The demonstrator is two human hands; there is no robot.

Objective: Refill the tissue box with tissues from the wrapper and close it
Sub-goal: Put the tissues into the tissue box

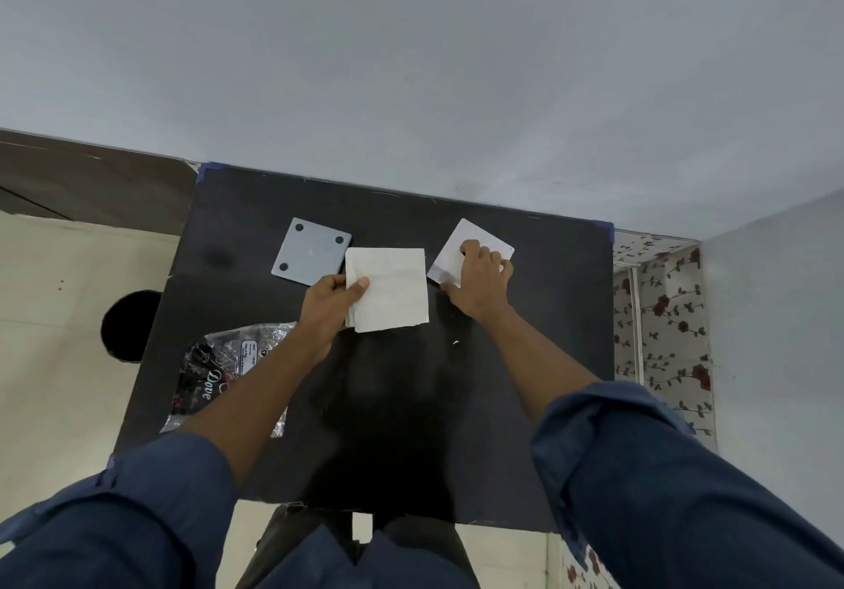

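A thick stack of white tissues (392, 289) sits mid-table, and my left hand (331, 303) grips its left edge with the thumb on top. To its right lies the white square tissue box (450, 250), tilted; my right hand (479, 282) rests over its near corner with fingers curled on it. A grey square lid (311, 251) with three dark round feet lies flat, left of the stack and partly tucked behind it. The crumpled black and clear wrapper (214, 371) lies at the table's near left, under my left forearm.
The black table (548, 314) stands against a pale wall, with blue tape at its corners. A dark round object (130, 326) is on the floor to the left. Flower-patterned panelling (662, 314) is on the right.
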